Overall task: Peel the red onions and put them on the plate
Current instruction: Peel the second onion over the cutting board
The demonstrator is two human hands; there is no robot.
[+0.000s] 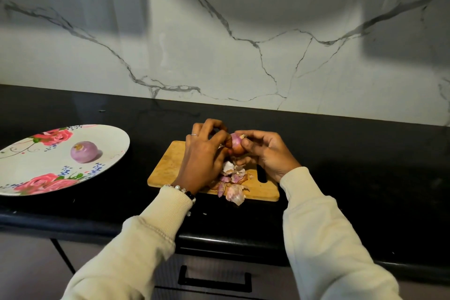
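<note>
A red onion (236, 145), partly skinned, is held above the wooden cutting board (168, 165) between both hands. My left hand (203, 153) grips its left side with fingers curled over the top. My right hand (265, 152) holds its right side, thumb and fingertips pinching at the onion's top end. A pile of onion peels (232, 184) lies on the board below, some hanging over the front edge. At the left, a peeled red onion (84, 152) rests on the floral plate (29, 178).
The board and plate sit on a black countertop (353, 165) against a white marble wall. A dark slot (261, 173) shows in the board near my right wrist. A drawer with a black handle (214, 277) is below the counter edge.
</note>
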